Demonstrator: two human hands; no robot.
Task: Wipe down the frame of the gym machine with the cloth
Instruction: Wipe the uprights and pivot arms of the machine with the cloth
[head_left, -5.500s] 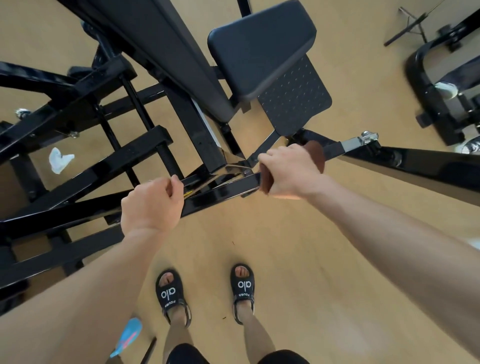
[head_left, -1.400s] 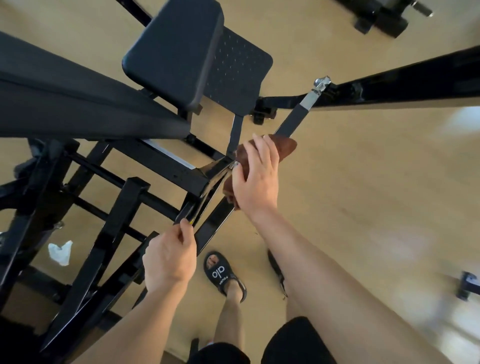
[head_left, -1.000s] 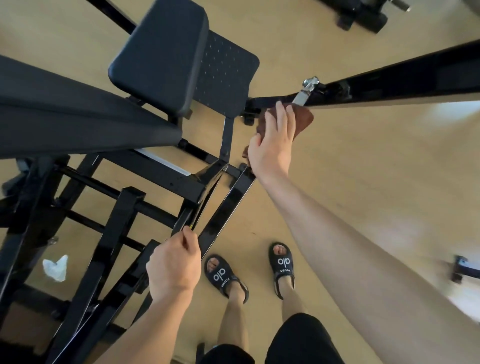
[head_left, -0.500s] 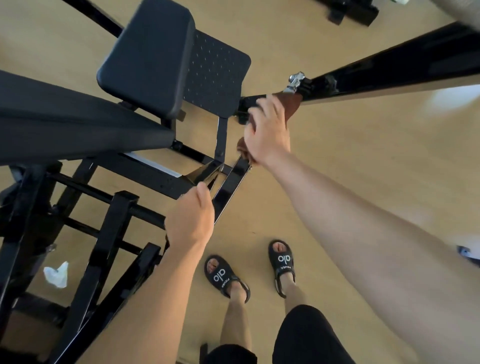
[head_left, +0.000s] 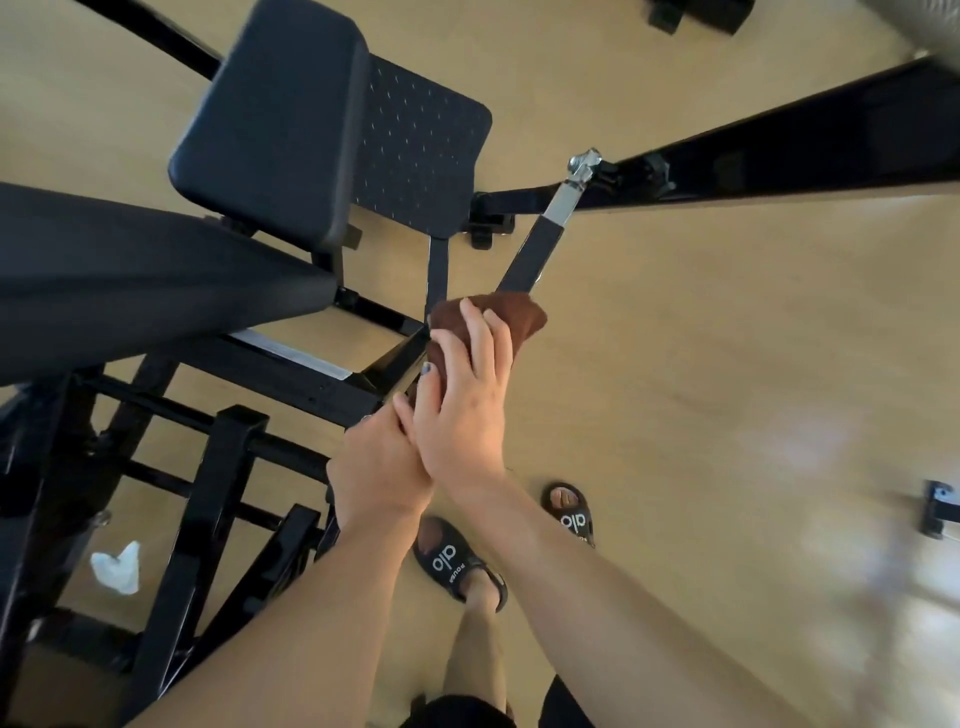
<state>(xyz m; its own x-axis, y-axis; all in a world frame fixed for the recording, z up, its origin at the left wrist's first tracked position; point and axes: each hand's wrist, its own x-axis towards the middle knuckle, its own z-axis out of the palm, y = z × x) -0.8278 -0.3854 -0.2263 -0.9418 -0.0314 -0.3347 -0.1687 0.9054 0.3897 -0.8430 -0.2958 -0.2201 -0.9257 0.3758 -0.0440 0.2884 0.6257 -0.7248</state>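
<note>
A brown cloth (head_left: 514, 314) is wrapped around a black diagonal bar (head_left: 532, 254) of the gym machine frame, and my right hand (head_left: 470, 400) presses it onto the bar with fingers spread over it. Just below and left, my left hand (head_left: 376, 470) is closed around the lower stretch of the same bar, touching the right hand. The bar runs up to a silver joint (head_left: 574, 182) on a long black beam (head_left: 805, 140). A padded black seat (head_left: 275, 124) and a perforated plate (head_left: 421, 150) sit above.
Black frame rails (head_left: 208, 514) cross on the left, with a crumpled white tissue (head_left: 117, 566) on the wooden floor beneath them. My feet in black sandals (head_left: 452, 561) stand below the hands. Other equipment shows at the top right (head_left: 696, 15) and right edge (head_left: 940, 509).
My right hand has slid the cloth down the bar from the silver joint toward me. My left hand has moved up along the bar and now touches the right hand.
</note>
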